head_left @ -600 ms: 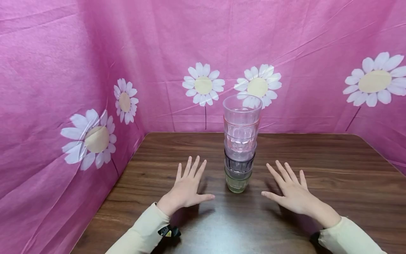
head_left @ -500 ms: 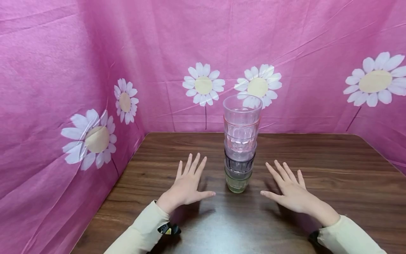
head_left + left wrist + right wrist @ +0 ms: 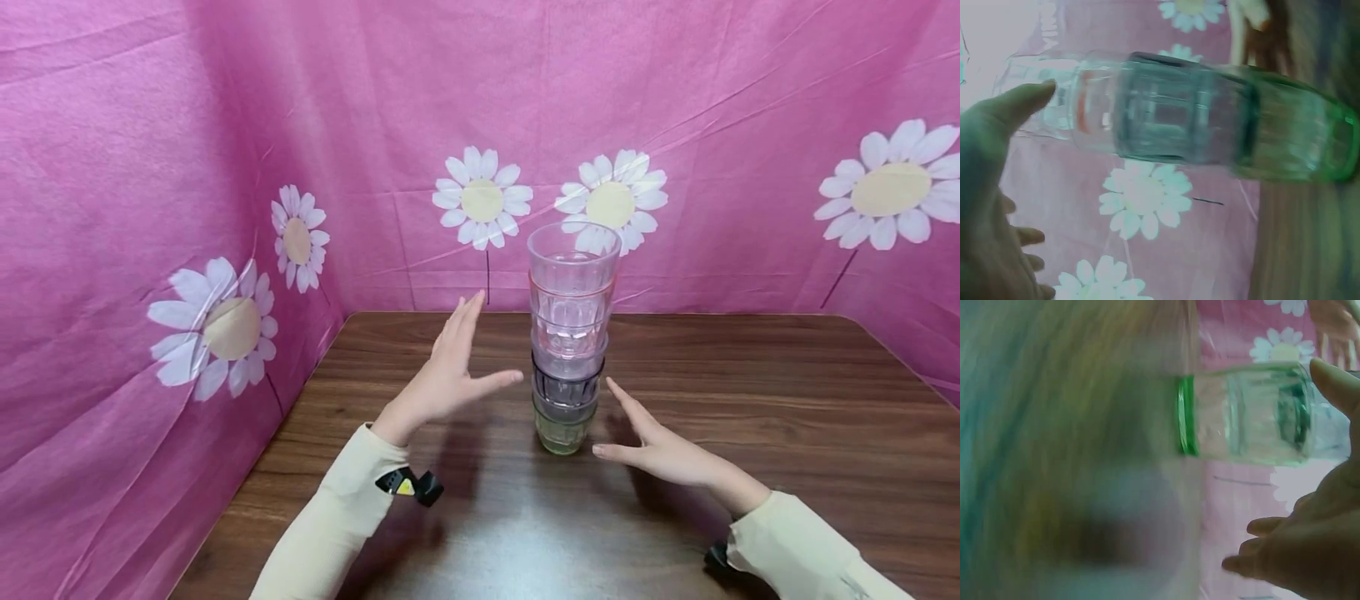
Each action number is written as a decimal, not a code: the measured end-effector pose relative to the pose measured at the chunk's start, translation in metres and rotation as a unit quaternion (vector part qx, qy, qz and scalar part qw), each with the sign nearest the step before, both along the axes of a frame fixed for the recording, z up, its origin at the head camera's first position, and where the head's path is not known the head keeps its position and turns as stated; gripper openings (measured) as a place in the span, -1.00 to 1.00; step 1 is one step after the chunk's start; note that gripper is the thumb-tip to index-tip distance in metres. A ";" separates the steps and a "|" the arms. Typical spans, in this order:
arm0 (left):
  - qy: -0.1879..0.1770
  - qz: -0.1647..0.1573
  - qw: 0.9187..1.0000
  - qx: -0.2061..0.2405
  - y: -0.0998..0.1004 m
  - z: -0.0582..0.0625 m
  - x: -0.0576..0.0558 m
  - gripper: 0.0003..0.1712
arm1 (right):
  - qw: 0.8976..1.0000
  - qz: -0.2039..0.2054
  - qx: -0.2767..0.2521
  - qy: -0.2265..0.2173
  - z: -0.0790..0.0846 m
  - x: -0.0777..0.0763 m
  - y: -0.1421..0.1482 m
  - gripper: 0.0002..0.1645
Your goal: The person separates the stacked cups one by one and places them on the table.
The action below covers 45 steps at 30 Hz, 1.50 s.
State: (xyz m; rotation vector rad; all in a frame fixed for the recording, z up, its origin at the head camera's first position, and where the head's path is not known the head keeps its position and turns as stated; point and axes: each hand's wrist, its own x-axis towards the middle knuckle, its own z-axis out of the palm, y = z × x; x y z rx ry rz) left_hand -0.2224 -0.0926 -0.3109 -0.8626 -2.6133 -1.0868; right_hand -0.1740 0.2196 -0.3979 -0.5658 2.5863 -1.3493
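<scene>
A tall stack of nested see-through cups (image 3: pixel 572 321) stands upright on the table. The top cup (image 3: pixel 574 258) is clear, a red rim shows below it, then a dark grey cup (image 3: pixel 567 390), and a green cup (image 3: pixel 564 435) is lowest. My left hand (image 3: pixel 442 379) is raised left of the stack, fingers extended, thumb spread towards it and apart. In the left wrist view its thumb (image 3: pixel 1022 103) lies near the upper cups. My right hand (image 3: pixel 667 454) hovers at the lower right, fingertips close to the dark and green cups; contact cannot be told. Neither holds anything.
The brown wooden table (image 3: pixel 787 400) extends around the stack to its back edge. A pink cloth (image 3: pixel 375 100) with white daisies hangs behind it and at the sides. Dark wrist-worn devices, including the left one (image 3: pixel 411 483), sit under both sleeves.
My left hand has risen and moved forward, its thumb nearer the stack. My right hand has moved left towards the lower cups and turned more sideways. The stack stays put.
</scene>
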 end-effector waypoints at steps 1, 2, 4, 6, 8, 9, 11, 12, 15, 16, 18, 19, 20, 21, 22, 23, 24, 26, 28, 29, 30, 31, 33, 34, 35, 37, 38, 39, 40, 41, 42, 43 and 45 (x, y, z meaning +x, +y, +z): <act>0.005 -0.005 1.000 0.027 0.002 0.004 -0.003 0.28 | 1.000 0.006 -0.021 -0.004 -0.002 -0.002 -0.002 0.25; 0.011 -0.010 0.998 0.054 0.005 0.007 -0.006 0.26 | 0.999 0.011 -0.043 -0.011 -0.004 -0.004 -0.004 0.25; 0.024 -0.024 0.994 0.107 0.010 0.013 -0.011 0.23 | 0.995 0.021 -0.092 -0.029 -0.009 -0.008 -0.008 0.24; 0.034 -0.044 0.986 0.157 0.016 0.021 -0.015 0.19 | 0.989 0.026 -0.135 -0.045 -0.014 -0.011 -0.012 0.25; 0.032 -0.067 0.976 0.204 0.022 0.030 -0.019 0.15 | 0.982 0.029 -0.173 -0.064 -0.018 -0.014 -0.017 0.24; 0.027 -0.082 0.970 0.227 0.026 0.035 -0.020 0.13 | 0.979 0.029 -0.190 -0.073 -0.020 -0.015 -0.019 0.23; 0.011 -0.115 0.956 0.268 0.033 0.046 -0.022 0.11 | 0.973 0.029 -0.211 -0.087 -0.023 -0.016 -0.023 0.21; 0.002 -0.129 0.950 0.283 0.036 0.052 -0.023 0.10 | 0.971 0.029 -0.220 -0.093 -0.023 -0.017 -0.025 0.19; -0.022 -0.167 0.934 0.314 0.046 0.067 -0.025 0.10 | 0.964 0.018 -0.239 -0.111 -0.025 -0.018 -0.029 0.12; -0.028 -0.173 0.932 0.318 0.048 0.071 -0.026 0.10 | 0.963 0.013 -0.243 -0.113 -0.025 -0.018 -0.030 0.09; -0.038 -0.177 0.929 0.322 0.053 0.076 -0.027 0.10 | 0.962 0.005 -0.250 -0.111 -0.026 -0.019 -0.032 0.04; -0.043 -0.177 0.929 0.323 0.054 0.078 -0.027 0.10 | 0.961 0.001 -0.254 -0.110 -0.026 -0.020 -0.033 0.01; -0.046 -0.177 0.929 0.323 0.056 0.080 -0.027 0.09 | 0.961 -0.003 -0.257 -0.106 -0.026 -0.020 -0.033 -0.01; -0.051 -0.175 0.929 0.323 0.057 0.080 -0.028 0.09 | 0.960 -0.004 -0.260 -0.104 -0.026 -0.020 -0.034 -0.02; -0.055 -0.175 0.929 0.322 0.058 0.081 -0.028 0.09 | 0.959 -0.005 -0.264 -0.101 -0.027 -0.021 -0.034 -0.03; -0.058 -0.174 0.929 0.322 0.059 0.081 -0.028 0.08 | 0.959 -0.006 -0.267 -0.100 -0.027 -0.022 -0.034 -0.03; -0.062 -0.173 0.929 0.321 0.060 0.081 -0.029 0.08 | 0.958 -0.007 -0.270 -0.101 -0.027 -0.022 -0.034 -0.03; -0.067 -0.173 0.928 0.322 0.061 0.082 -0.029 0.07 | 0.956 -0.009 -0.275 -0.105 -0.027 -0.023 -0.034 -0.02; -0.072 -0.169 0.929 0.320 0.061 0.082 -0.029 0.08 | 0.954 -0.011 -0.279 -0.108 -0.027 -0.023 -0.034 -0.01; -0.074 -0.168 0.930 0.319 0.061 0.082 -0.029 0.08 | 0.954 -0.011 -0.280 -0.108 -0.028 -0.024 -0.033 -0.01; -0.077 -0.166 0.930 0.318 0.062 0.083 -0.029 0.08 | 0.954 -0.010 -0.281 -0.107 -0.028 -0.024 -0.033 -0.01; -0.080 -0.163 0.931 0.317 0.061 0.083 -0.029 0.09 | 0.954 -0.009 -0.281 -0.107 -0.028 -0.024 -0.033 -0.01; -0.085 -0.156 0.933 0.314 0.061 0.084 -0.030 0.10 | 0.953 -0.007 -0.283 -0.105 -0.028 -0.025 -0.033 -0.01; -0.087 -0.155 0.933 0.313 0.062 0.085 -0.031 0.11 | 0.953 -0.006 -0.284 -0.104 -0.028 -0.025 -0.032 -0.01; -0.089 -0.155 0.933 0.313 0.062 0.085 -0.031 0.11 | 0.953 -0.005 -0.284 -0.104 -0.028 -0.025 -0.032 -0.01; -0.092 -0.154 0.933 0.313 0.062 0.085 -0.033 0.10 | 0.953 -0.005 -0.285 -0.105 -0.028 -0.025 -0.032 -0.01; -0.092 -0.155 0.932 0.314 0.063 0.085 -0.033 0.09 | 0.953 -0.005 -0.284 -0.106 -0.028 -0.025 -0.032 0.00; -0.093 -0.156 0.932 0.314 0.063 0.085 -0.034 0.08 | 0.953 -0.005 -0.284 -0.107 -0.028 -0.026 -0.032 0.00; -0.092 -0.157 0.931 0.316 0.063 0.085 -0.034 0.06 | 0.953 -0.005 -0.283 -0.108 -0.028 -0.026 -0.032 0.01; -0.092 -0.157 0.931 0.317 0.063 0.085 -0.035 0.04 | 0.953 -0.004 -0.282 -0.110 -0.028 -0.026 -0.032 0.01; -0.091 -0.157 0.930 0.319 0.063 0.084 -0.035 0.01 | 0.953 -0.004 -0.281 -0.111 -0.028 -0.026 -0.032 0.02; -0.089 -0.157 0.930 0.321 0.064 0.084 -0.036 -0.01 | 0.953 -0.003 -0.280 -0.112 -0.028 -0.026 -0.032 0.02; -0.086 -0.157 0.929 0.324 0.064 0.083 -0.037 -0.04 | 0.954 -0.001 -0.278 -0.113 -0.028 -0.026 -0.032 0.02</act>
